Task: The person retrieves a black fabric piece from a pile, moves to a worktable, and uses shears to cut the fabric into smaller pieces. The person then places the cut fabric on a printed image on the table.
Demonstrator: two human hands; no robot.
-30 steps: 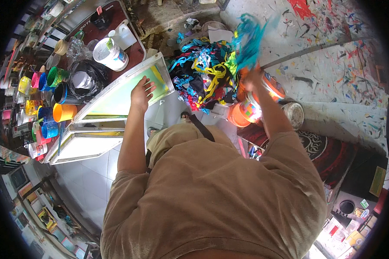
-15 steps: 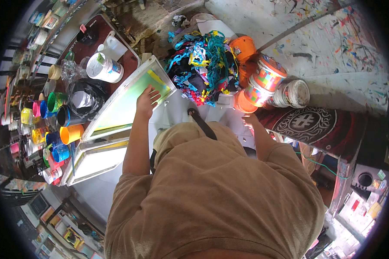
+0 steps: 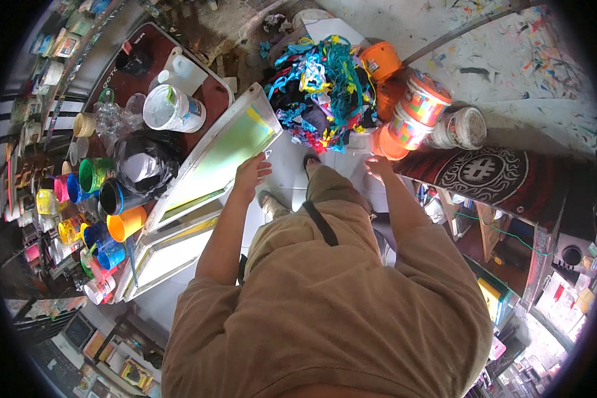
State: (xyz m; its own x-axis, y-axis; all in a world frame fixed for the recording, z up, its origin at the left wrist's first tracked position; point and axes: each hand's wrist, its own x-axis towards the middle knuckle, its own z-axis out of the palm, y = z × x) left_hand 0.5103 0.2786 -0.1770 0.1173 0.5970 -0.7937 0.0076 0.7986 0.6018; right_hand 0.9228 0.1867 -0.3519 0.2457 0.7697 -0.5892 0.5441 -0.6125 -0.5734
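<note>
My left hand hangs with fingers loosely apart and nothing in them. It is nearest the right edge of a screen-printing frame with a green and yellow mesh, which leans on the left; I cannot tell if it touches. My right hand, empty with loosely bent fingers, is just below an orange bucket. Between and beyond my hands lies a big heap of coloured fabric strips, mostly teal, blue and black. A second frame with a pale mesh stands below the first.
Paint tubs, among them a yellow-orange one, crowd the left side. A white bucket sits on a dark red table. To the right are stacked paint buckets and a dark red board with a white emblem. Pale tiles cover the floor.
My left hand has come down and away from the green-mesh frame. My legs have shifted, with a foot now showing ahead. The surroundings have slid slightly right in view.
</note>
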